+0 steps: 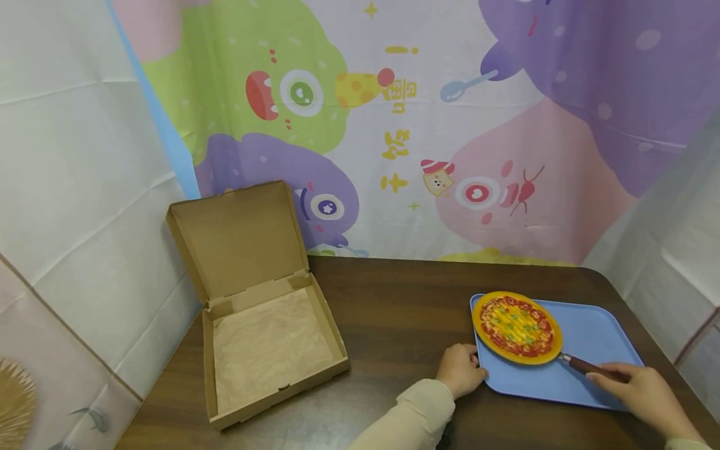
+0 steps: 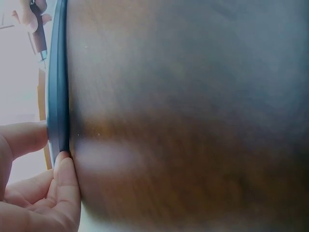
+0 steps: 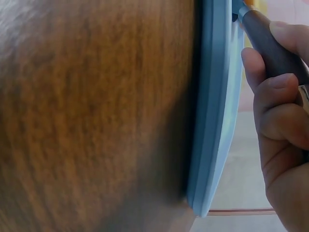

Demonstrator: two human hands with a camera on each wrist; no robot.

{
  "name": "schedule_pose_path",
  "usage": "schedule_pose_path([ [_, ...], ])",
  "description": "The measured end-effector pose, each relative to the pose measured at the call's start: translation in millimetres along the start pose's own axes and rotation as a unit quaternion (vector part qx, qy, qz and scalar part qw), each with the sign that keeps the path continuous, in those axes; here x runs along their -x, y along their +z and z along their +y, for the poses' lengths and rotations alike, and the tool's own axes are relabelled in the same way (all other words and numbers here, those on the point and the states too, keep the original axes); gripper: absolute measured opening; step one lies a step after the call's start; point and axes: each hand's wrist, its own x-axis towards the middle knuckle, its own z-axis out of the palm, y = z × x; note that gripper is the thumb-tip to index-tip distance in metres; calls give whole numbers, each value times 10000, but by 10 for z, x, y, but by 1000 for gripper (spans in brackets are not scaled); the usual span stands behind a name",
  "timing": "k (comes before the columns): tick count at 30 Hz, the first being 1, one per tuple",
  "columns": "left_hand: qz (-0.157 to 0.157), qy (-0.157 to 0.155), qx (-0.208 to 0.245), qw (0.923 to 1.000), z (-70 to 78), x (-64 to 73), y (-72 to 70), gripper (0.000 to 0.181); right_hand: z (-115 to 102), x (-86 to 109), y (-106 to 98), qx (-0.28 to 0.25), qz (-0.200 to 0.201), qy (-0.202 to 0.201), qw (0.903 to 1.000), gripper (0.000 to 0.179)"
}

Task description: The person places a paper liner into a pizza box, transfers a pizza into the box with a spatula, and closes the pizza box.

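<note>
Brown wood, a rounded handle (image 1: 582,364), fills the curled fingers of the right hand (image 1: 647,390); the left hand (image 1: 462,370) pinches the eight o'clock edge of a pale-blue rectangular plastic tray (image 1: 596,328). Steadying the tray while controlling the handle seems the step in hand; the next move likely calls for a level right hand. At the handle's ten o'clock end, over the tray, is a round yellow-rimmed pizza (image 1: 517,328), red-sauced, yellow-topped and green-flecked. At nine o'clock stands an open brown cardboard box (image 1: 253,407).
</note>
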Motion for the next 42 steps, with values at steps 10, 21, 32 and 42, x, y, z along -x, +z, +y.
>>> schedule_pose_path([
  [10,39,126,-61,9999,-8,3,3,17,0,14,-3,-129,-158,266,9994,43],
  [21,-22,-45,-50,10000,14,6,4,14,-26,-2,-23,-54,71,-234,9997,32],
  [32,-17,6,-161,9999,6,-2,11,14,-103,-87,-125,149,-340,-339,9987,32],
  [42,-35,50,-205,9998,15,1,-13,15,-81,-71,-92,60,-230,-375,9990,33],
])
